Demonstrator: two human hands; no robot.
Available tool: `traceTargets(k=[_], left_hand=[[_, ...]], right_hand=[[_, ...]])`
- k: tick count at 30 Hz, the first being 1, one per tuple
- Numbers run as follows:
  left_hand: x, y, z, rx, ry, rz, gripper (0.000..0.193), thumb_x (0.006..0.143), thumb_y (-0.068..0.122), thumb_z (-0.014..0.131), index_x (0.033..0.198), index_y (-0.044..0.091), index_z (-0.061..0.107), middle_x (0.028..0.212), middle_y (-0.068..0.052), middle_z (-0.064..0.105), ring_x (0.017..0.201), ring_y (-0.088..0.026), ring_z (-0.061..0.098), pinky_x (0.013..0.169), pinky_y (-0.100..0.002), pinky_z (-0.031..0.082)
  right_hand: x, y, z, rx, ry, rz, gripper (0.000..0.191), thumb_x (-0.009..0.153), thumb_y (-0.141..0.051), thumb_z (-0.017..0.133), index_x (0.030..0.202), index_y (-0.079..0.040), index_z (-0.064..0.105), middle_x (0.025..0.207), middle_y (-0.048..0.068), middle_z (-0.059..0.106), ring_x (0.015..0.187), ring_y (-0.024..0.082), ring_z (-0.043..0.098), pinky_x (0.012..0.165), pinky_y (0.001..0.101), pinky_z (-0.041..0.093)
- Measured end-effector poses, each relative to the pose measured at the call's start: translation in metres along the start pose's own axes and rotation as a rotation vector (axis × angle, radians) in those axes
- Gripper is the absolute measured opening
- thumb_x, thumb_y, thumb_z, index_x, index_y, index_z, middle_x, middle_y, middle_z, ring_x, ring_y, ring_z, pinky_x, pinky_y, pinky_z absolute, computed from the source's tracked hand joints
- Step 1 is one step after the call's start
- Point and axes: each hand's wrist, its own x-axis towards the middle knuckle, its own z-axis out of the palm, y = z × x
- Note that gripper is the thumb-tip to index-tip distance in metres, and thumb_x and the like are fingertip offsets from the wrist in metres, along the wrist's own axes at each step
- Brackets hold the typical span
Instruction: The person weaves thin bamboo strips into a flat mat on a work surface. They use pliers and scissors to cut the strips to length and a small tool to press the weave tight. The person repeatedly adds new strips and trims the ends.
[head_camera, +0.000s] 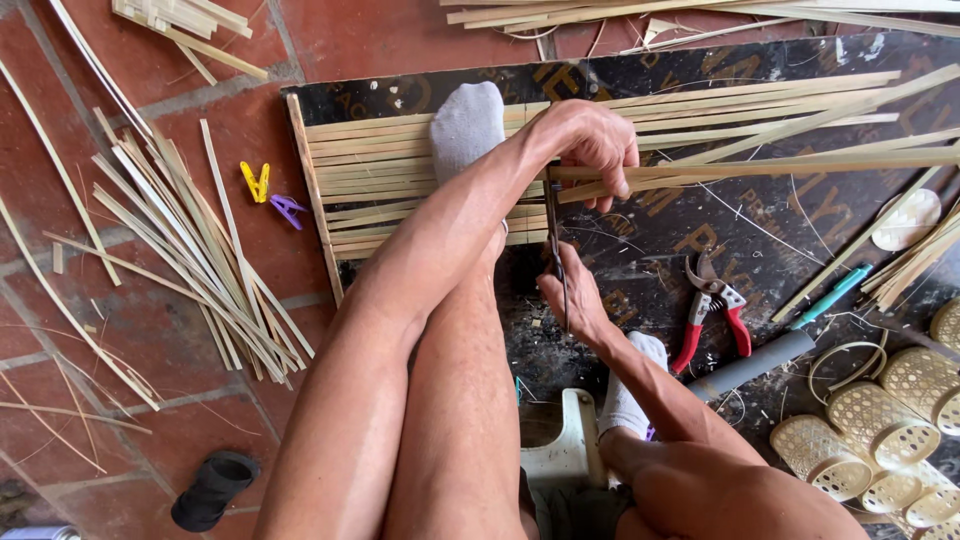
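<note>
A strip (760, 165) is gripped by the left hand (592, 140), a knife (555, 235) by the right hand (575, 300); a mat (380, 175) at centre is part woven, many loose strips (190, 240) left unused

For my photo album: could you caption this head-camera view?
Left hand steadies a bamboo strip while the right hand works a knife over a woven mat.
</note>
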Motion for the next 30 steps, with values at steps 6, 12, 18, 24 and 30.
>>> traceTargets(k=[6,12,18,24,30], left_hand=[[-0.002,-0.001,-0.001,-0.001,0.027,0.009,0.024,0.092,0.020,0.071,0.112,0.007,0.075,0.090,-0.009,0.081,0.077,-0.020,0.079,0.065,-0.043,0.065],[-0.007,0.000,0.001,-0.034,0.071,-0.006,0.025,0.092,0.021,0.071,0.113,0.008,0.075,0.088,-0.008,0.081,0.075,-0.019,0.079,0.067,-0.047,0.064],[-0.003,-0.001,0.002,-0.087,0.024,0.027,0.022,0.092,0.017,0.071,0.112,0.008,0.073,0.087,-0.010,0.080,0.073,-0.021,0.078,0.064,-0.046,0.064],[0.004,-0.006,-0.002,-0.089,0.026,0.056,0.020,0.093,0.018,0.071,0.109,0.006,0.073,0.087,-0.010,0.081,0.072,-0.021,0.078,0.060,-0.044,0.064],[0.015,-0.014,-0.001,-0.125,0.049,0.053,0.019,0.093,0.018,0.071,0.105,0.004,0.072,0.086,-0.010,0.080,0.070,-0.021,0.078,0.059,-0.043,0.064]], right_hand=[[0.016,-0.012,0.002,0.189,-0.006,0.080,0.056,0.083,-0.017,0.060,0.134,0.002,0.049,0.081,0.007,0.057,0.066,0.017,0.058,0.060,0.0324,0.050],[0.012,-0.025,-0.002,0.297,-0.023,0.164,0.059,0.081,-0.016,0.060,0.136,0.001,0.048,0.083,0.003,0.053,0.069,0.014,0.053,0.062,0.0293,0.047],[0.010,-0.024,-0.008,0.281,-0.035,0.124,0.052,0.083,-0.019,0.061,0.130,0.003,0.052,0.083,0.004,0.054,0.071,0.013,0.051,0.064,0.0285,0.045],[0.017,-0.023,-0.006,0.246,-0.018,0.139,0.055,0.082,-0.018,0.061,0.132,0.002,0.050,0.083,0.005,0.057,0.069,0.015,0.057,0.063,0.0297,0.050],[0.023,-0.010,0.001,0.179,0.022,0.150,0.053,0.083,-0.018,0.060,0.131,0.001,0.052,0.084,0.008,0.059,0.066,0.019,0.061,0.060,0.0330,0.054]])
